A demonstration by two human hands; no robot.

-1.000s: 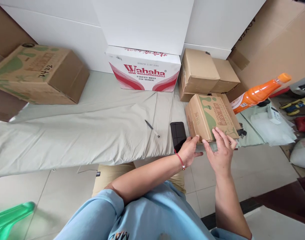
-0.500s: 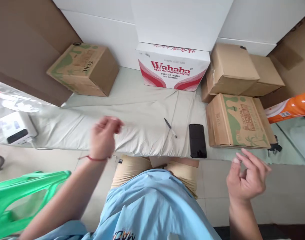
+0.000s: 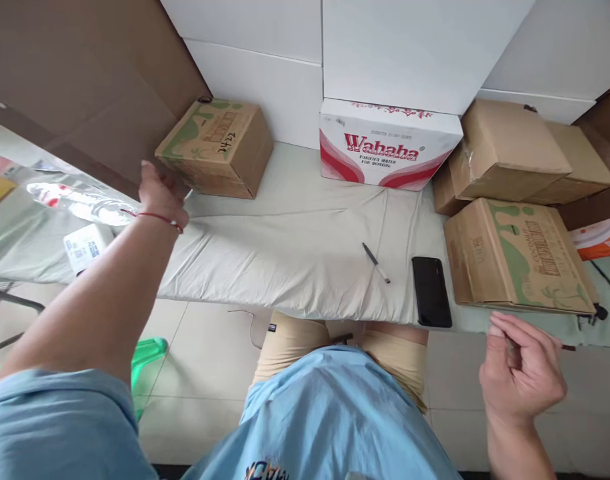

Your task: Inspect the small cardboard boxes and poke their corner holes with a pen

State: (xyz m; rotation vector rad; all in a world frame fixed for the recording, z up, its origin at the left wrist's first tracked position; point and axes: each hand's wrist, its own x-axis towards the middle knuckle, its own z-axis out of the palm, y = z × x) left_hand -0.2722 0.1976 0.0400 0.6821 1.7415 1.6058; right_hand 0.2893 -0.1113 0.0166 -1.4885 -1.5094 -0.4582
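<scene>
My left hand reaches to the near left corner of a brown carton marked 2422, beside a tall brown cardboard panel. Its thumb stands apart from the fingers, which are partly hidden behind the hand. I cannot tell whether it touches the carton. My right hand hovers in front of the table edge, below a coconut carton. Thumb and fingertips are pinched together; what lies between them, if anything, cannot be made out. A black phone and a pen lie on the cloth.
A white and red Wahaha box stands against the white back panel. More brown cartons are stacked at the right, near an orange bottle. At the left are a white device and clear plastic wrap. A green stool stands below.
My left hand has moved away to the left, from over the cloth to the 2422 carton's corner. My right hand keeps its pinch. The view has turned left.
</scene>
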